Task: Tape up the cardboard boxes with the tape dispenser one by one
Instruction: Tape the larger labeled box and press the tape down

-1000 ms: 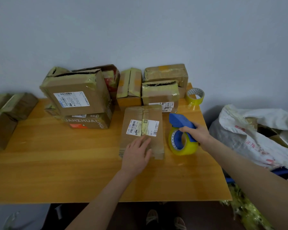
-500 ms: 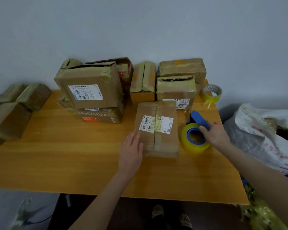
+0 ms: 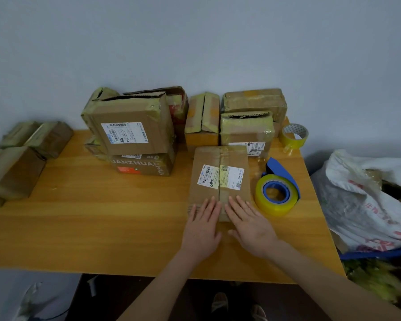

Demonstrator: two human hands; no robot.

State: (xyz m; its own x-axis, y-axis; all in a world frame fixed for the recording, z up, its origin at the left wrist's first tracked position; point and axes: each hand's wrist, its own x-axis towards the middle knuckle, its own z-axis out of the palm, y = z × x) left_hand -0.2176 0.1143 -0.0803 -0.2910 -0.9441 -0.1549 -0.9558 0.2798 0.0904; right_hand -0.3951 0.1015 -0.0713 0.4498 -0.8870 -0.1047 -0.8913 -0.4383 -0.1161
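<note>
A flat brown cardboard box point(image 3: 220, 177) with white shipping labels and a tape strip down its middle lies on the wooden table point(image 3: 102, 216). My left hand point(image 3: 203, 225) and my right hand point(image 3: 250, 224) press flat on its near end, fingers straight, one on each side of the tape seam. The blue tape dispenser point(image 3: 277, 192) with a yellowish tape roll lies on the table just right of the box, with no hand on it.
Several taped boxes point(image 3: 134, 133) stand stacked along the wall behind. More boxes point(image 3: 14, 167) sit at the left table end. A spare tape roll point(image 3: 294, 135) lies at the back right. A white sack point(image 3: 366, 200) bulges beside the right table edge.
My right hand let go of the tape dispenser and moved left onto the box. My left hand shifted onto the box's near end beside it.
</note>
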